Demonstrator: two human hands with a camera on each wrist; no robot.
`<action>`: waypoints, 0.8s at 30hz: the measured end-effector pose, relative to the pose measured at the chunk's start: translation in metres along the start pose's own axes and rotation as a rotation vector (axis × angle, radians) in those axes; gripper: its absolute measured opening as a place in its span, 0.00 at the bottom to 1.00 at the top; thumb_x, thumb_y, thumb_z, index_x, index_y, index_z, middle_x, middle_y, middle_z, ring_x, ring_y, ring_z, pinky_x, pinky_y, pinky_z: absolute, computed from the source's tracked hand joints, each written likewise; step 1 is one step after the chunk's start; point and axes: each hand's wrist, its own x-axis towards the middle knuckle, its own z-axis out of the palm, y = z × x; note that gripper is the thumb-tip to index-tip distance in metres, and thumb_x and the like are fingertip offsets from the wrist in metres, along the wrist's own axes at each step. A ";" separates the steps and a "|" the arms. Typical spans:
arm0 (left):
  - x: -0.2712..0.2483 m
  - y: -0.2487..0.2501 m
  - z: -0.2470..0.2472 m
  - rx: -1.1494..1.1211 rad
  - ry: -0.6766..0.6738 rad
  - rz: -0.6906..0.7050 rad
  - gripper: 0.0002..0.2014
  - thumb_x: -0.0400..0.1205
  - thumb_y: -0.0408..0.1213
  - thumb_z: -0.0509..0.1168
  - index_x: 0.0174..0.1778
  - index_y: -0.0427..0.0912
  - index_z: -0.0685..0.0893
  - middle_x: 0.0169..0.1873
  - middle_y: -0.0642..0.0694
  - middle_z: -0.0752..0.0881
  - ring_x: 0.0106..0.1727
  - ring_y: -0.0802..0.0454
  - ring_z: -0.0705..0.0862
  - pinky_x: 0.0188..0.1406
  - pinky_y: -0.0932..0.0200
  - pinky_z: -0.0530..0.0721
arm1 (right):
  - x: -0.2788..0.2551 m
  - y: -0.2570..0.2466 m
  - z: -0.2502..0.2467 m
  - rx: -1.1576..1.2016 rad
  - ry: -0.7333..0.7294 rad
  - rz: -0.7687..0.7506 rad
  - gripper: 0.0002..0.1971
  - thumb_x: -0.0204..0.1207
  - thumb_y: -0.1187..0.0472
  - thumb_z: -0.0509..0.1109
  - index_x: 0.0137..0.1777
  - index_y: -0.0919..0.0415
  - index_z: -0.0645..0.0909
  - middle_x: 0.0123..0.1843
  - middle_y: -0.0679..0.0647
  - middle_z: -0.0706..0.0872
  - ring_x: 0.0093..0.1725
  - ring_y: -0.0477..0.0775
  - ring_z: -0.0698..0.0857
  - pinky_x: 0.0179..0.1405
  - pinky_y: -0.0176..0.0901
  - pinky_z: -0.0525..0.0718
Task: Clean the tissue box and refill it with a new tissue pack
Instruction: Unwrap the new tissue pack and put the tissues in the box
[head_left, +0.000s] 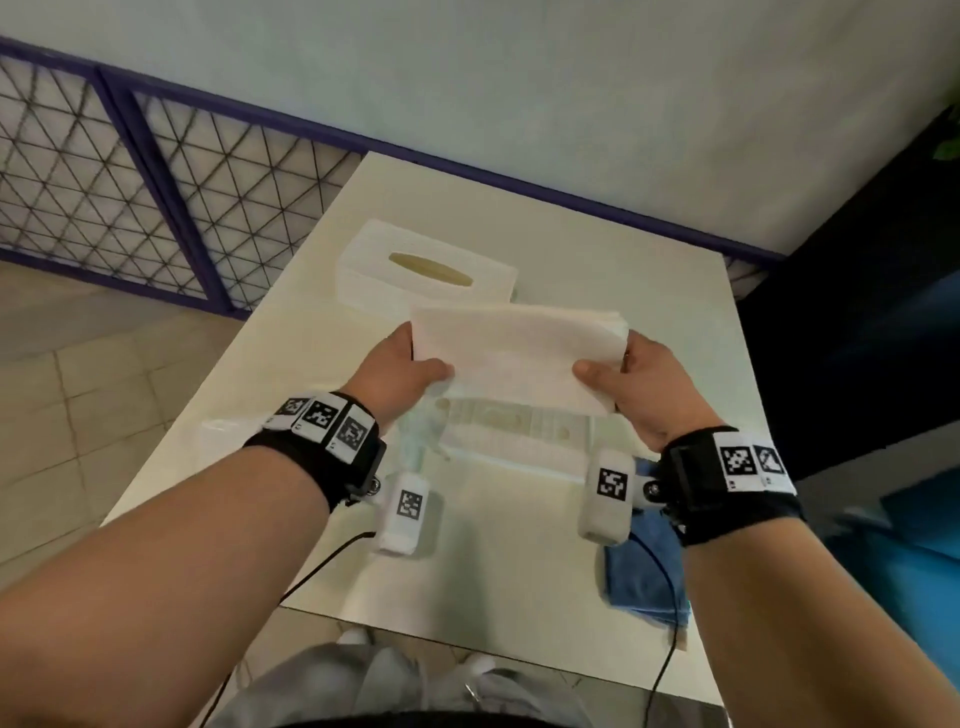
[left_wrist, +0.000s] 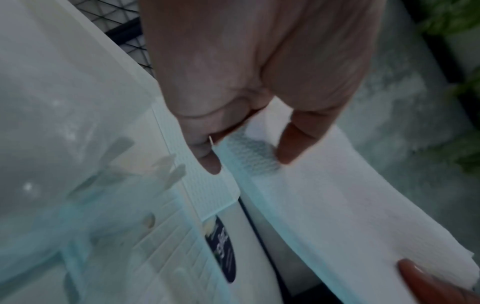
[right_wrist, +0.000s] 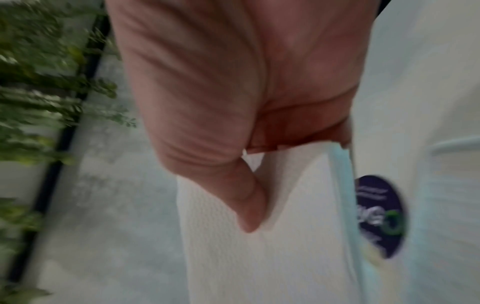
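Note:
I hold a stack of white tissues (head_left: 519, 353) level above the table, one hand at each short end. My left hand (head_left: 415, 358) grips the left end, thumb on top and fingers underneath. My right hand (head_left: 613, 374) grips the right end the same way. The left wrist view shows the stack (left_wrist: 324, 195) pinched by the left hand (left_wrist: 249, 158); the right wrist view shows the stack (right_wrist: 259, 257) under the right thumb (right_wrist: 249, 222). The white tissue box (head_left: 374, 260), with an oval slot on top, stands just beyond the stack.
A clear plastic wrapper (head_left: 519, 431) with a dark round label (left_wrist: 223, 246) lies on the white table (head_left: 571, 234) below the stack. A blue cloth (head_left: 644, 582) sits near the table's front right corner. A mesh railing runs behind on the left.

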 end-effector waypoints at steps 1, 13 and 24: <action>0.003 -0.002 0.008 0.049 0.024 -0.004 0.21 0.75 0.32 0.70 0.64 0.44 0.77 0.58 0.46 0.87 0.59 0.46 0.85 0.65 0.43 0.81 | 0.000 0.014 0.001 0.000 0.034 0.018 0.15 0.74 0.69 0.73 0.56 0.52 0.81 0.57 0.57 0.88 0.57 0.58 0.87 0.61 0.54 0.84; 0.010 -0.044 0.038 0.120 0.171 -0.052 0.18 0.72 0.21 0.62 0.40 0.53 0.81 0.30 0.45 0.76 0.29 0.48 0.72 0.27 0.60 0.72 | 0.007 0.102 0.024 -0.112 0.151 0.107 0.19 0.68 0.71 0.73 0.44 0.42 0.78 0.43 0.49 0.83 0.46 0.57 0.82 0.51 0.52 0.85; 0.017 -0.045 0.039 0.490 0.066 -0.023 0.18 0.80 0.29 0.61 0.68 0.38 0.75 0.57 0.40 0.82 0.57 0.42 0.79 0.52 0.57 0.72 | 0.023 0.111 0.024 -0.171 0.168 0.216 0.19 0.74 0.62 0.71 0.65 0.60 0.78 0.54 0.58 0.86 0.54 0.60 0.84 0.58 0.51 0.83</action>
